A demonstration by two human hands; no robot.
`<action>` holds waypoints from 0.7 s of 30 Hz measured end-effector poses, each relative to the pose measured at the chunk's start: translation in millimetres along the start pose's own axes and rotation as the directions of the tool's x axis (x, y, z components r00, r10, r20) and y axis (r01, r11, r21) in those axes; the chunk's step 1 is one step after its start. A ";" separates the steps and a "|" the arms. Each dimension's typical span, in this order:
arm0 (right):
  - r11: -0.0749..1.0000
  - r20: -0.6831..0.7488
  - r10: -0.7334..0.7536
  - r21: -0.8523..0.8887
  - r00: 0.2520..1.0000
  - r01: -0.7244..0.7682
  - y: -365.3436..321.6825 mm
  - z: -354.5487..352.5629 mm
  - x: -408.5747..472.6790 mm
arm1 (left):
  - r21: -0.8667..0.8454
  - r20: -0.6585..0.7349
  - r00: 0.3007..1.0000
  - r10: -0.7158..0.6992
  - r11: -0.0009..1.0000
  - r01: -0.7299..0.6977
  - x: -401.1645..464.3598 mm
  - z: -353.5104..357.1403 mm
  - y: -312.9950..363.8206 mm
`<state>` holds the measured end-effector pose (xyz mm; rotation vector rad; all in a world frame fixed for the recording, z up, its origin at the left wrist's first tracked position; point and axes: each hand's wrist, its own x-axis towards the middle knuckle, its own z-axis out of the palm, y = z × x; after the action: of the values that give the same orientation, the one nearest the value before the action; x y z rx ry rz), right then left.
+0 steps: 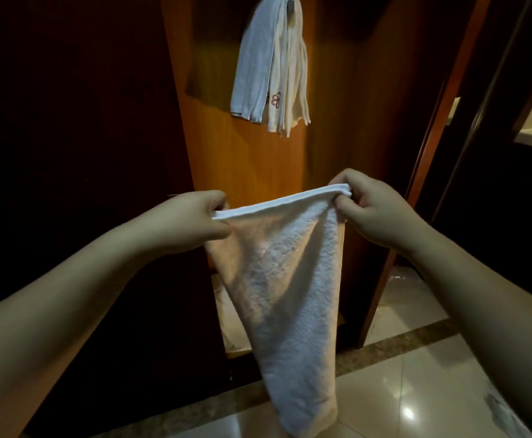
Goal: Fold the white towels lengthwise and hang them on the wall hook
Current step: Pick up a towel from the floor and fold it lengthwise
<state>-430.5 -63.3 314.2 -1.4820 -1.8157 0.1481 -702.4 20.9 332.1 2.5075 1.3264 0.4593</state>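
white towel (pixel 285 279) stretched between left hand (pixel 192 221), right hand (pixel 369 208)

Terry towel (pixel 287 289) — glossy floor tiles (pixel 416 390).

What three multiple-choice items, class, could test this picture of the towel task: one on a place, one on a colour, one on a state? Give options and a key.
1. Where do the hung towels hang?
A. on the floor
B. on the wooden panel above the hands
C. over the left arm

2. What colour is the small embroidered mark on a hung towel?
A. pinkish red
B. green
C. blue

3. How is the held towel held?
A. crumpled in one hand
B. lying flat on the tiles
C. stretched by its top edge between both hands

Key: 1 B, they hang high on the wooden panel. 2 A, the mark looks pinkish red. 3 C, the left hand and right hand each pinch a top corner, and the rest hangs down.
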 end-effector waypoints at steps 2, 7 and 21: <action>0.996 -0.090 0.000 0.085 0.996 0.008 -0.4 2.8 -2.4 | -0.318 0.025 0.999 -0.020 0.948 0.027 0.3 -5.0 -5.9; 0.902 -0.303 0.111 0.430 0.946 0.032 -6.8 10.6 -2.5 | -0.955 -0.113 0.993 0.013 0.275 -0.113 -2.9 4.3 -7.7; 0.455 0.062 0.303 0.868 0.951 -0.201 32.1 44.4 -38.9 | -0.987 0.157 0.987 0.028 0.048 0.156 -13.3 52.9 -5.5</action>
<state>-431.8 -70.9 247.5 -0.9337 -1.0734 0.9873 -692.6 8.2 279.6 1.1492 0.5512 0.8048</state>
